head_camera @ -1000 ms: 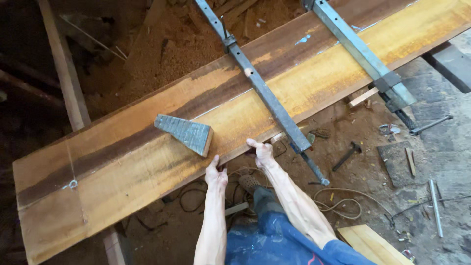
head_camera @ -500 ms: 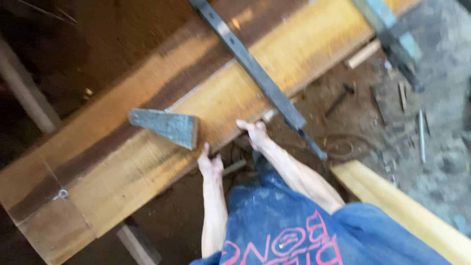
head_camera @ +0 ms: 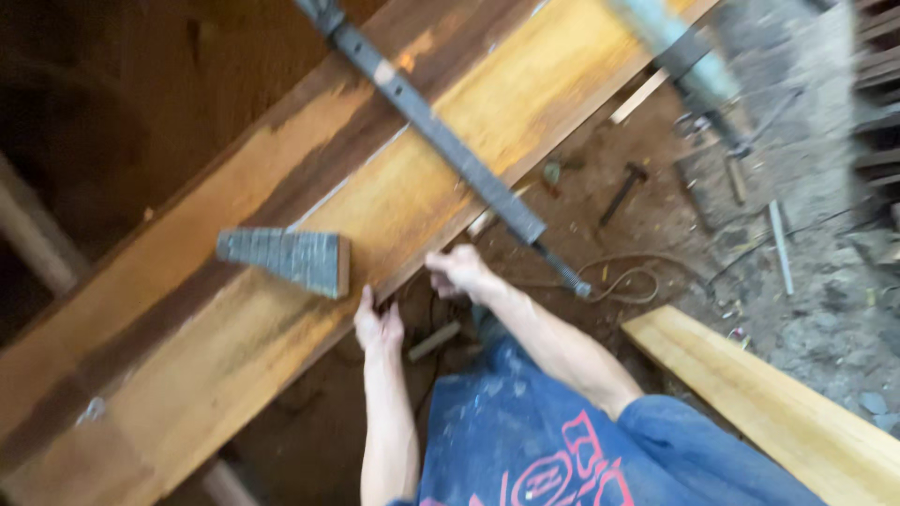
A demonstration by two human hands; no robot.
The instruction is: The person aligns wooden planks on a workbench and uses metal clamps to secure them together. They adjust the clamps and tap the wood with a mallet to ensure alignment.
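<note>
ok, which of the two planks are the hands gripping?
The wide dark-streaked plank running diagonally: left hand and right hand hold its near edge. The pale plank at lower right lies untouched.

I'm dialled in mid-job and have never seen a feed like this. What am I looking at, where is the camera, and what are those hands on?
The camera sits on a person's head, looking down at their own bare arms. The left hand and right hand grip the near edge of a wide wooden plank; the blur hides how firmly. On the plank lies a grey wedge-shaped block, and a long metal bar clamp crosses it. On the dirt floor lie a hammer and a paler board.
</note>
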